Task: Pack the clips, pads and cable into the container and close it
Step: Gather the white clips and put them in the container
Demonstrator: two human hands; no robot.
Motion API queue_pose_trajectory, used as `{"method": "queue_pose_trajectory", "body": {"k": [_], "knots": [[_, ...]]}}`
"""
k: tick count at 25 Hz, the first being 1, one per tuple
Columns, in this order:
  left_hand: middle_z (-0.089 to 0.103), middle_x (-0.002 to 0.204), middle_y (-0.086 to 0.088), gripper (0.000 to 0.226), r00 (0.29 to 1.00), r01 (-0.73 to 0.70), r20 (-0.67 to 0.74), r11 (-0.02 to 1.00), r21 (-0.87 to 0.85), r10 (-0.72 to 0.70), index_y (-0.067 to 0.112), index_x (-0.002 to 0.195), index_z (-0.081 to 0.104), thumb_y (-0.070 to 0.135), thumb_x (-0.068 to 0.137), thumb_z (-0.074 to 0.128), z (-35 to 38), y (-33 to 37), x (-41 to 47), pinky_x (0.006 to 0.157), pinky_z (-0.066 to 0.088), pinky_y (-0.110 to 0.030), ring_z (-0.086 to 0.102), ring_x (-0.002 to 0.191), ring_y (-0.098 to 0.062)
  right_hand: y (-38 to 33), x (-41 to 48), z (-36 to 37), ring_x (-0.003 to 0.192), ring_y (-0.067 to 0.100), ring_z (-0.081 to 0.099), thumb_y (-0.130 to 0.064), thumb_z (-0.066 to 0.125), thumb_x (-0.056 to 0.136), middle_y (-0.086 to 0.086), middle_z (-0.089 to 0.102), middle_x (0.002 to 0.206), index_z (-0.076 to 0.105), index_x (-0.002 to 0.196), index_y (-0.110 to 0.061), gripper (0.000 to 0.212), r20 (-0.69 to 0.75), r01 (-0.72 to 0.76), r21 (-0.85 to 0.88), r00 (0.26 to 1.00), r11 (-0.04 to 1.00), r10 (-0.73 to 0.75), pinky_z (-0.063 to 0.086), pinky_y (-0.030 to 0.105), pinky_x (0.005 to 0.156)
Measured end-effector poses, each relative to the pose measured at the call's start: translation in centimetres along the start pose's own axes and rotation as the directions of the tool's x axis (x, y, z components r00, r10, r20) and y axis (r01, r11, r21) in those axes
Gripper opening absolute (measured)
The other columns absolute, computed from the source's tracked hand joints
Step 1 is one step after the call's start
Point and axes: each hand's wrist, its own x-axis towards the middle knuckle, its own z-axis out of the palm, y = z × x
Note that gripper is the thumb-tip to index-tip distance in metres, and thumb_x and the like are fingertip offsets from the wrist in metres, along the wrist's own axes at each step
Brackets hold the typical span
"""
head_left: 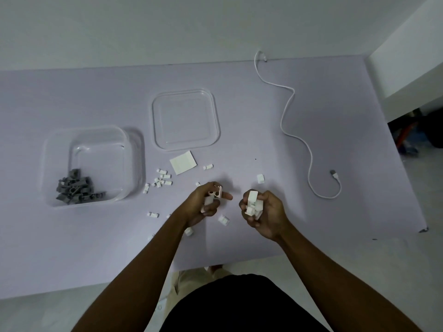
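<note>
- The left hand (209,204) is curling its fingers around a few white clips (214,196), holding them just above the table (335,140), with the forefinger sticking out toward the right hand.
- The right hand (261,213) is cupping a bunch of white clips (253,205), the fingers clenching around them while one clip is poking up past the thumb.
- The two hands are hovering near each other without touching, and a gap of bare table is showing between them.
- Loose white clips (163,180) are lying scattered to the left of the left hand and beyond it, with a few more sitting just below and between the two hands.
- A square white sheet of pads (183,162) is lying flat beyond the left hand, between it and the lid.
- The clear lid (186,119) is resting flat on the table farther out from the left hand, apart from the container.
- The clear container (92,164) is standing open well to the left of the left hand, and a heap of grey clips (76,190) is sitting in its near left corner.
- The white cable (298,137) is snaking across the table to the right of the right hand and beyond it, with its plug end (334,174) lying off to that hand's right and the far end reaching the back edge of the table.
- Both forearms are reaching forward over the near edge of the table.
</note>
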Motion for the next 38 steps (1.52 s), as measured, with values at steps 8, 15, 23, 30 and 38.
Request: {"method": "queue_pose_trajectory", "body": {"k": [8,15,23,30,38], "knots": [[0.064,0.082,-0.015,0.025,0.987,0.001,0.157,0.997,-0.078,0.011,0.009,0.092,0.055,0.006,0.068,0.051,-0.6,0.9,0.6,0.036,0.026,-0.013,0.029,0.031,-0.007,-1.9,1.0,-0.9,0.066,0.032,0.062,-0.033,0.038,0.087,0.016,0.063,0.088,0.068,0.1,-0.002,0.045,-0.05,0.088,-0.099,0.994,0.991,-0.093,0.044,0.027,0.052],[0.058,0.089,-0.009,0.035,0.985,0.022,0.17,0.999,-0.033,-0.016,0.007,0.106,0.064,0.006,0.08,0.041,-0.4,1.1,0.4,0.041,0.016,-0.019,0.024,0.038,-0.005,-2.0,0.3,-2.5,0.059,0.025,0.06,-0.034,0.065,0.092,0.011,0.059,0.074,0.065,0.081,-0.009,0.028,-0.39,0.082,-0.26,0.903,0.962,-0.182,0.044,0.029,0.049],[0.059,0.06,-0.003,0.036,0.995,0.074,-0.1,0.757,0.649,-0.012,0.014,0.069,0.056,0.041,0.09,0.065,1.3,0.5,0.8,0.042,0.027,-0.02,0.033,0.041,-0.013,1.2,-0.2,-6.9,0.074,0.018,0.065,-0.026,0.073,0.087,0.001,0.072,0.083,0.072,0.096,-0.018,0.012,-0.504,0.001,-0.779,0.595,0.628,-0.626,0.055,0.032,0.069],[0.065,0.101,-0.012,0.05,0.993,0.043,-0.031,-0.107,0.993,0.115,0.011,0.106,0.058,0.057,0.088,0.056,0.6,-2.4,1.5,0.07,0.044,-0.032,0.063,0.094,-0.028,3.4,-0.4,-7.1,0.092,0.014,0.062,-0.037,0.067,0.092,-0.004,0.065,0.104,0.058,0.124,-0.025,0.035,-0.31,-0.131,-0.935,0.753,0.33,-0.581,0.047,0.025,0.078],[0.068,0.102,-0.008,0.068,0.945,0.315,-0.286,-0.209,0.926,0.156,0.009,0.103,0.066,0.071,0.087,0.043,1.2,-5.9,2.0,0.072,0.05,-0.034,0.066,0.093,-0.027,3.6,0.2,-6.9,0.08,0.015,0.061,-0.031,0.065,0.093,-0.004,0.066,0.091,0.061,0.098,-0.02,0.013,-0.276,-0.16,-0.959,0.719,0.235,-0.638,0.041,0.023,0.068]]}}
